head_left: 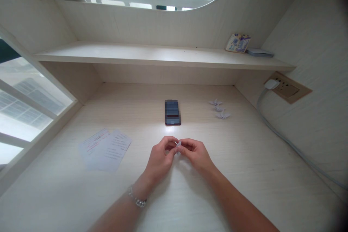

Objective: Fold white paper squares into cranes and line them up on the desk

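My left hand (160, 159) and my right hand (196, 154) meet just above the pale wooden desk (244, 174). Both pinch a small folded piece of pale paper (178, 144) between their fingertips. A bracelet circles my left wrist. A dark phone (172, 112) lies flat on the desk just beyond my hands. To the far right of the phone, three small folded paper cranes (219, 109) stand in a short row.
Two printed sheets (104, 149) lie on the desk at the left. A shelf (152, 56) above carries a small colourful packet (238, 42) and a flat grey object. A wall socket (287, 87) at the right holds a white plug with a cable.
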`<action>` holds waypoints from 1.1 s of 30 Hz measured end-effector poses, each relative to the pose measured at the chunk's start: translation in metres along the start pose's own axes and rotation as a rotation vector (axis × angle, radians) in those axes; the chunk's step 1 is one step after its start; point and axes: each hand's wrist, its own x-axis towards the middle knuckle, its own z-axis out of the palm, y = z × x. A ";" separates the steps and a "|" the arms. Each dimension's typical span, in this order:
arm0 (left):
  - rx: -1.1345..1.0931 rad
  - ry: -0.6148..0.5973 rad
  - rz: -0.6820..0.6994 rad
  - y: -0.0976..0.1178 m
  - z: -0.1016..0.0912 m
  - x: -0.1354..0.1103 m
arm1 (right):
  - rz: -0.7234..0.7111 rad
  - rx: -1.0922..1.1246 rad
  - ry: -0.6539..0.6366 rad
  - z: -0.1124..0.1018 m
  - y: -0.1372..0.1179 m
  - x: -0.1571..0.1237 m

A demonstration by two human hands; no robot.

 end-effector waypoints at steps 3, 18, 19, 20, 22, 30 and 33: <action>0.037 -0.001 -0.003 0.002 -0.001 0.000 | -0.007 -0.015 0.010 0.000 0.000 0.000; -0.029 -0.065 0.011 -0.002 0.001 0.000 | -0.012 -0.181 0.089 0.000 -0.006 -0.002; -0.039 -0.077 0.009 -0.003 0.002 0.000 | -0.020 -0.199 0.098 0.000 -0.007 -0.003; -0.048 -0.084 0.007 -0.004 0.002 0.000 | -0.031 -0.216 0.106 0.001 -0.009 -0.003; -0.061 -0.085 -0.001 -0.005 0.003 0.000 | -0.051 -0.245 0.123 0.002 -0.011 -0.004; -0.103 -0.087 -0.014 -0.006 0.004 0.001 | -0.073 -0.159 0.077 0.003 -0.010 -0.003; -0.115 -0.120 -0.025 -0.005 0.003 0.001 | -0.084 -0.191 0.113 0.005 -0.009 -0.004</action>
